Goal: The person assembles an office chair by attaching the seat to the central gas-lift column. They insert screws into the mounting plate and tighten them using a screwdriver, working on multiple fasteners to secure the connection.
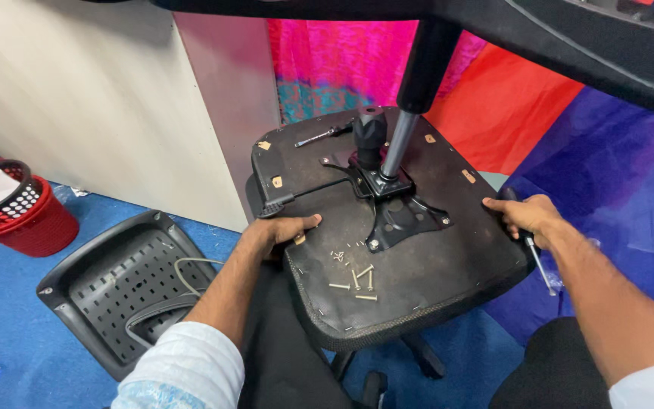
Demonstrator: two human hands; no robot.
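Black and upturned, the chair seat [410, 280] lies across the person's lap, gas column [403, 140] sticking up from its metal plate [403, 216]. The left hand [278, 231] grips the seat's near-left edge; the right hand [527, 214] clasps the right edge together with a screwdriver [540, 265]. Loose screws [353, 280] rest on the underside, so holding it level would keep them from rolling off.

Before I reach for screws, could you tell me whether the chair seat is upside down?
Upside down: the seat shows its bare underside, mechanism plate upward.
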